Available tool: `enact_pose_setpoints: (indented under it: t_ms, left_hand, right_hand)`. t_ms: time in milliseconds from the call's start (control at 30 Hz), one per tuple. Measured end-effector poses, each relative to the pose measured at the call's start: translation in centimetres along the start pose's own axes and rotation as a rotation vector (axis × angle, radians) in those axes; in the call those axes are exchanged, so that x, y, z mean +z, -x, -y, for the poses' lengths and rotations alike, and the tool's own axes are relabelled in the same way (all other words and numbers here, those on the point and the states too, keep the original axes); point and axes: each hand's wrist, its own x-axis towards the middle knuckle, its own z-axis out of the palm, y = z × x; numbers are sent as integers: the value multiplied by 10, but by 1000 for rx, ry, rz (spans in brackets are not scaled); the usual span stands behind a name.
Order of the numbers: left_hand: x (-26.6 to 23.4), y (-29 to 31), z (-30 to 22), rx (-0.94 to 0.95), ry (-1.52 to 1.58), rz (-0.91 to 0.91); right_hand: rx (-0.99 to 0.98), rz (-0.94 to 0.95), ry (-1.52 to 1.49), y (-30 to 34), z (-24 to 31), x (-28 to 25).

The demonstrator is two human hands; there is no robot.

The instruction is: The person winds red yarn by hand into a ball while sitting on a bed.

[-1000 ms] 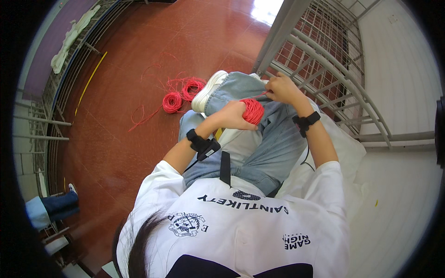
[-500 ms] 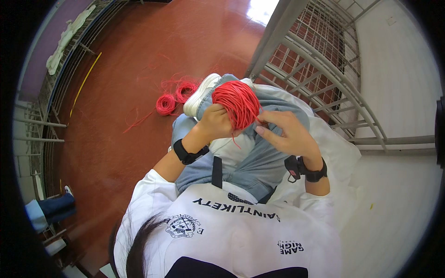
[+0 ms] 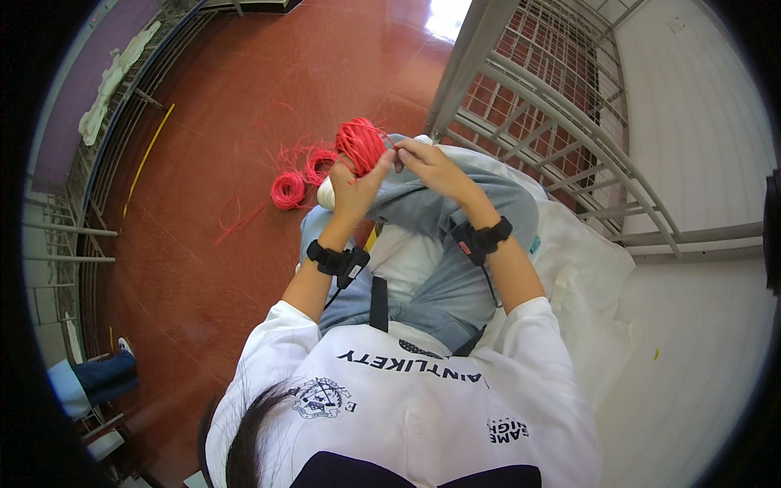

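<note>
A ball of red cord (image 3: 360,146) is held up above my crossed legs. My left hand (image 3: 351,189) is wrapped round its lower side, thumb toward the right. My right hand (image 3: 425,166) sits just right of the ball, its fingertips pinched on a strand of the cord close to the left thumb. Both wrists wear black bands with small boxes. On the floor beyond my white shoe (image 3: 326,193) lie two smaller red coils, a nearer coil (image 3: 287,190) and a farther coil (image 3: 320,165), with loose tangled strands around them.
I sit on a white sheet (image 3: 582,272) beside a white wall. A grey metal bed frame (image 3: 569,146) rises at the right. Metal racks (image 3: 81,187) line the left edge, and another person's leg (image 3: 106,379) shows at lower left. The floor (image 3: 203,268) is red.
The ball has moved left and turned in my left hand. My right hand has swung left and forward, closer to the left hand, keeping its pinch near the cord.
</note>
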Motion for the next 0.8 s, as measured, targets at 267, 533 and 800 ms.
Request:
enact_pose_setpoints:
  t_ms: [267, 533, 800]
  left_hand:
    - [-23, -43, 7, -218, 631, -294]
    - [-44, -86, -24, -128, 895, -181]
    - [-65, -114, -39, -35, 1023, -152]
  right_hand:
    - [18, 30, 395, -39, -66, 19]
    - [-80, -20, 821, -70, -70, -78]
    - [-290, -268, 1280, -60, 136, -175]
